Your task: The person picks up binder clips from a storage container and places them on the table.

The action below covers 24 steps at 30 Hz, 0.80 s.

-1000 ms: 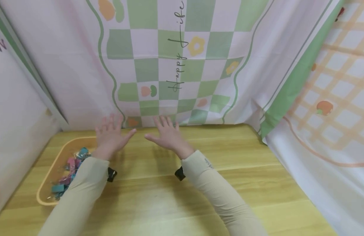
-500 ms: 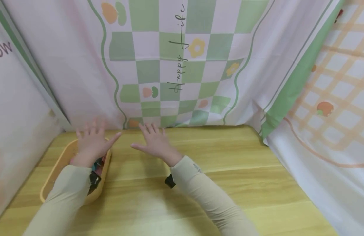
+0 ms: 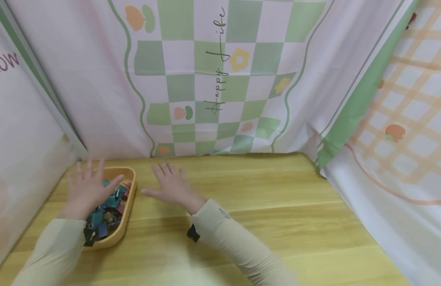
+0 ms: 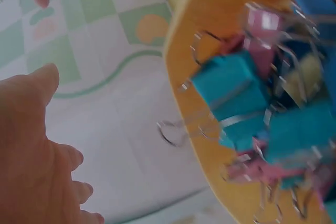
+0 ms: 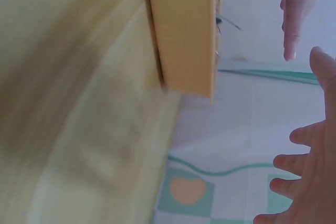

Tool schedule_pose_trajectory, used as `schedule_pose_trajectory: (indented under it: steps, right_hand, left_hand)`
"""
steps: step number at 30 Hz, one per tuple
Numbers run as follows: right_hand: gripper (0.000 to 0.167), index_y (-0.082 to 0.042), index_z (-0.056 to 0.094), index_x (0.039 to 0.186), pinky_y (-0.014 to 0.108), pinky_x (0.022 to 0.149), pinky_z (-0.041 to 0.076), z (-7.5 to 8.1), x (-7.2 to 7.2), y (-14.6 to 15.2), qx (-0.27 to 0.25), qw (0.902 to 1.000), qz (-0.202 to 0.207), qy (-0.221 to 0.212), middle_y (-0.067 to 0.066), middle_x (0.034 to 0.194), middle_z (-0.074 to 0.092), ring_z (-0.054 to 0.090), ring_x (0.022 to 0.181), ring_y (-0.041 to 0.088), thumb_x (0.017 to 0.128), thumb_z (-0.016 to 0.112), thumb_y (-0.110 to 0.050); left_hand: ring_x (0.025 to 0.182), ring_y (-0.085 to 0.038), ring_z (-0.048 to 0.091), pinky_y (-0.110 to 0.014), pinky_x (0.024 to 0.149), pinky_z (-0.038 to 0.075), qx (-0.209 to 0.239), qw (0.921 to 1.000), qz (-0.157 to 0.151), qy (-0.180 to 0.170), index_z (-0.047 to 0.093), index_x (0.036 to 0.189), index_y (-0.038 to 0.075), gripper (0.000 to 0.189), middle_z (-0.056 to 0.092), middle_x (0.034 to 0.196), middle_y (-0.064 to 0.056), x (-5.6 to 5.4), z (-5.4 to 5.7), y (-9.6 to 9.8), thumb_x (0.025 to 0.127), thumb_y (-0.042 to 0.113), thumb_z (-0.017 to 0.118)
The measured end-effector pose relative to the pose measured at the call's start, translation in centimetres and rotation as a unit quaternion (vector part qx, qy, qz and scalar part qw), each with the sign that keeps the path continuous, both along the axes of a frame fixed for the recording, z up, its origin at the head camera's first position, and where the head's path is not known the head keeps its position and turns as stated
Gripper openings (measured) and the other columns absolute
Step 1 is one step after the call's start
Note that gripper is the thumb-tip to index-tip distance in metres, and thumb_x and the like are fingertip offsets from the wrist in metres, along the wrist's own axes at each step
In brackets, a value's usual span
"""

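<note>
An orange-yellow plastic basket [image 3: 126, 222] stands at the left of the table, filled with binder clips [image 4: 231, 87] in teal, pink, blue and black with silver wire handles. Over its left part hovers my left hand [image 3: 85, 194], fingers spread and holding nothing, hiding some of the clips. My right hand [image 3: 174, 190] is held above the table just right of the basket, its fingers apart and its thumb toward the basket's rim. In the right wrist view, the basket's side wall [image 5: 184, 35] rises beside the right hand [image 5: 310, 161], with clip handles poking above the rim.
The wood-grain table [image 3: 263, 222] extends to the right and front. A white curtain with green checks [image 3: 206, 87] hangs along its back edge. More cloth hangs at the left [image 3: 24, 131] and the right side [image 3: 395, 159].
Both hands have moved left and a little nearer the body, fingers still spread. The left hand has passed over the basket, uncovering the clips in its right part.
</note>
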State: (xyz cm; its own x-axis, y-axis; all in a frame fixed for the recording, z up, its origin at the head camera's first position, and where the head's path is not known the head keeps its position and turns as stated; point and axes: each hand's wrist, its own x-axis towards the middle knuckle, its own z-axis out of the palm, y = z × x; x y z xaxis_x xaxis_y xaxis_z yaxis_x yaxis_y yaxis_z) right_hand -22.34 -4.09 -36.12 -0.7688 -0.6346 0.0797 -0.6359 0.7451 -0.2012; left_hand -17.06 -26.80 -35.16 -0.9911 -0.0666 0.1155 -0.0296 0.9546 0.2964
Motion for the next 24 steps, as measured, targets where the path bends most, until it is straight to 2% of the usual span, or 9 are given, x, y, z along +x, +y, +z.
schedule_pose_trajectory:
  steps: [7, 17, 24]
  right_hand:
    - [0.083, -0.021, 0.019, 0.148, 0.052, 0.105, 0.023, -1.3, 1.0, -1.3, -0.002, 0.9998, 0.014, -0.011, 0.004, 0.149, 0.024, 0.019, 0.136, 0.025, 0.083, 0.035, -0.072]
    - [0.085, -0.021, 0.018, 0.148, 0.05, 0.106, 0.023, -3.0, 2.3, -3.2, 0.005, 0.9995, 0.018, -0.025, 0.003, 0.149, 0.024, 0.02, 0.135, 0.023, 0.083, 0.037, -0.071]
    - [0.085, -0.022, 0.021, 0.148, 0.049, 0.104, 0.027, -3.9, 3.3, -4.3, -0.012, 0.9988, 0.034, -0.034, 0.0, 0.148, 0.028, 0.024, 0.134, 0.021, 0.081, 0.039, -0.072]
  left_hand:
    - [0.122, -0.057, -0.018, -0.071, 0.091, -0.013, 0.004, 0.9999, 0.01, -0.008, 0.002, 0.144, -0.005, 0.093, -0.016, 0.142, -0.034, 1.3, -0.8, -2.1, 0.09, 0.065, 0.03]
    - [0.122, -0.059, -0.015, -0.075, 0.088, -0.006, 0.011, 0.9998, 0.003, -0.016, -0.003, 0.144, -0.004, 0.091, -0.016, 0.141, -0.036, 2.9, -2.9, -5.0, 0.091, 0.058, 0.038]
    - [0.118, -0.065, -0.008, -0.075, 0.088, -0.006, 0.015, 0.9991, 0.012, -0.038, -0.003, 0.143, -0.006, 0.09, -0.014, 0.137, -0.04, 3.6, -3.9, -6.7, 0.092, 0.058, 0.035]
